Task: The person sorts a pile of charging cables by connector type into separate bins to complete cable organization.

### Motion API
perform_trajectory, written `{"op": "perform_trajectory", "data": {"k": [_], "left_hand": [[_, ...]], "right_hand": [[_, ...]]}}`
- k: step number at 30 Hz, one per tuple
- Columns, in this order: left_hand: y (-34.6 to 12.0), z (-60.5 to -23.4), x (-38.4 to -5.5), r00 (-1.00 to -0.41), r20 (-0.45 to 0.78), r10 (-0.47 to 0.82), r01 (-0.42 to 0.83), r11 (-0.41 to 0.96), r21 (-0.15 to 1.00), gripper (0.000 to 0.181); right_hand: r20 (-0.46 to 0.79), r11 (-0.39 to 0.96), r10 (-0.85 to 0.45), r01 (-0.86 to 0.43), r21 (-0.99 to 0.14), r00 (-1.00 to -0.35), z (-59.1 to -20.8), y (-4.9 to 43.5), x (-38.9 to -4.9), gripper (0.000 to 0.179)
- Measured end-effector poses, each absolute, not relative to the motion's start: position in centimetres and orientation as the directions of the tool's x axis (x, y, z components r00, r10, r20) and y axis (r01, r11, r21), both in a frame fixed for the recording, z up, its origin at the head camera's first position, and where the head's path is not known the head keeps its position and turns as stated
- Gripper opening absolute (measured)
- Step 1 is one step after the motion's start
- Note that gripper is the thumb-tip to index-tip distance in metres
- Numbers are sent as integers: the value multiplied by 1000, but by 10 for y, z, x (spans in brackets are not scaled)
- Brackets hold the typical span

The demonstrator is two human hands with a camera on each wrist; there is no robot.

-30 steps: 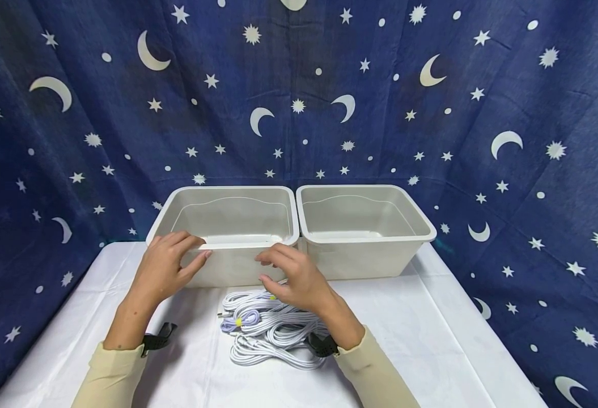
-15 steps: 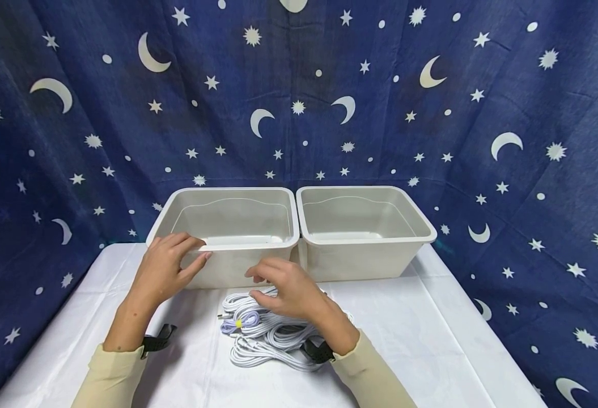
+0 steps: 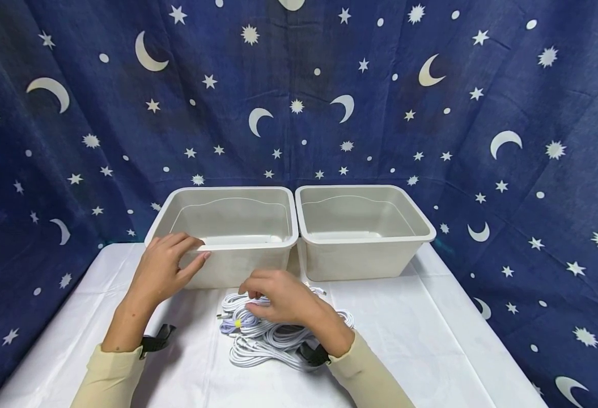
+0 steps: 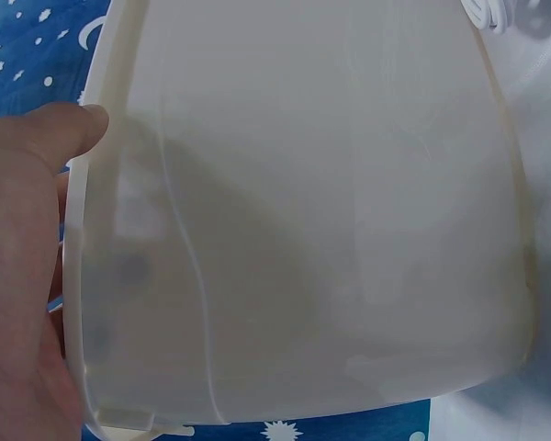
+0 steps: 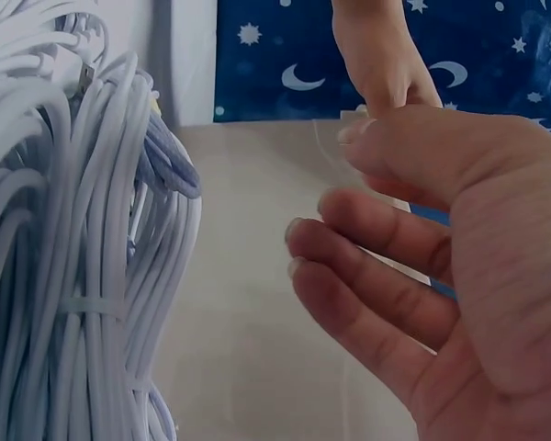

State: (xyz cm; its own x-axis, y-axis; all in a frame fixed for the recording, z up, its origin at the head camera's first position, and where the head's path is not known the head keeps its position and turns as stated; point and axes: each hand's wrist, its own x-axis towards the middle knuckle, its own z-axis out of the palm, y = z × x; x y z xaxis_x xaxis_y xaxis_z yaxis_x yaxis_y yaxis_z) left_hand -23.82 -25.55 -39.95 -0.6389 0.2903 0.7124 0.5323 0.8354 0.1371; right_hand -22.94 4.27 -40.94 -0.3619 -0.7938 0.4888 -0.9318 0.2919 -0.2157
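A table covered in smooth white cloth fills the bottom centre of the frame, its sides spreading toward the lower corners, with faint creases at right. At the centre of the frame, on its far part, stand two upright, open-topped, pale grey plastic bins, the left-hand bin and the right-hand bin, rims side by side. Below them, at lower centre, lies a heap of coiled white cables, including a pale purple cable bound with a yellow tie.
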Motion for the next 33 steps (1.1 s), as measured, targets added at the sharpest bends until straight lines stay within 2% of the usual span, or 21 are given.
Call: {"op": "perform_trajectory", "data": {"k": [10,24,33], "left_hand": [[-255,-398,-240,-633,715,296,539,832,133,23],[-255,-399,-239,-630,718,296,541,831,131,23],[-255,-399,-238,-629,720,294,540,831,133,23]], "right_hand": [[374,296,-852,-927,-229,-365,-412,37,-228,20],[279,370,-876,-919,-138,-394,-421,28,-224,19],[218,380,-897,-922,-68,-386,-427,22,-221,15]]}}
